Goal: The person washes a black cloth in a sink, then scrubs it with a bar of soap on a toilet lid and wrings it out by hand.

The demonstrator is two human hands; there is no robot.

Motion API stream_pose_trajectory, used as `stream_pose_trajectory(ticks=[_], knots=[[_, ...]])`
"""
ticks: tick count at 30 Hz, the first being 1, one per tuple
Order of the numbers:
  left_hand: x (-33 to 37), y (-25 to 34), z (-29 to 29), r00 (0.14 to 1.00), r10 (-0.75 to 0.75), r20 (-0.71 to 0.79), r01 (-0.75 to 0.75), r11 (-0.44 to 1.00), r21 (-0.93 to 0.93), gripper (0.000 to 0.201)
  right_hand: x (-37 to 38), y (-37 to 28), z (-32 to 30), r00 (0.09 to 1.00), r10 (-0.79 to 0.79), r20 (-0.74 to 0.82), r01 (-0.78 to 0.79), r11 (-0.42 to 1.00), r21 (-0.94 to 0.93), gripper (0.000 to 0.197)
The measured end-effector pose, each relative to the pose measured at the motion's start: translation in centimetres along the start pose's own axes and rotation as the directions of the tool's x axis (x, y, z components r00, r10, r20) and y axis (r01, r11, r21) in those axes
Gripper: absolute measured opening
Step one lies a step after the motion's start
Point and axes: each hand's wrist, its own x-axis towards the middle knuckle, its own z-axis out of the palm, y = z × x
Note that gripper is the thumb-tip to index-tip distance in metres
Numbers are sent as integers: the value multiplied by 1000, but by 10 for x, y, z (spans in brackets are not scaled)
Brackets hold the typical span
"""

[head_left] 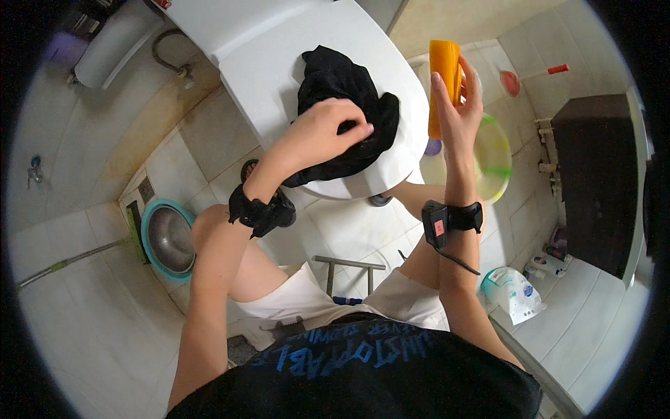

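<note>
A crumpled black cloth garment lies on the closed white toilet lid. My left hand is over the middle of it, fingers curled in and thumb pressed toward them, with a bit of the black cloth showing in the gap. Right of the lid, my right hand holds up a long, smooth orange bar that looks like laundry soap. My thumb is on its near side, and the fingers wrap the other side. A black strap sits on each of my wrists.
Below my right hand is a green and white basin on the tiled floor. To the left stands a teal-rimmed basin with a metal bowl inside, beside a green-handled mop. A dark cabinet and a white-teal bag are at right.
</note>
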Motion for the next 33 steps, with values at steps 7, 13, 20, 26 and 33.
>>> stream_pose_trajectory(ticks=[7,13,20,26,33], knots=[[13,-37,-20,930,-91,-355,264,839,476,50,-7,2,8,994,-89,69,89,996,3,55],[17,-40,-26,920,-371,-123,391,861,326,41,-5,-3,5,998,-50,45,50,999,9,55],[13,-44,-77,885,-421,-200,-121,207,-971,28,5,7,-10,998,-55,-9,55,998,-22,55],[-6,-51,-75,998,-58,-32,-48,-314,-948,34,3,-11,-9,998,51,32,-56,986,157,54],[0,-3,-37,990,105,90,62,245,-968,29,-10,-24,3,947,114,299,-213,923,322,53]])
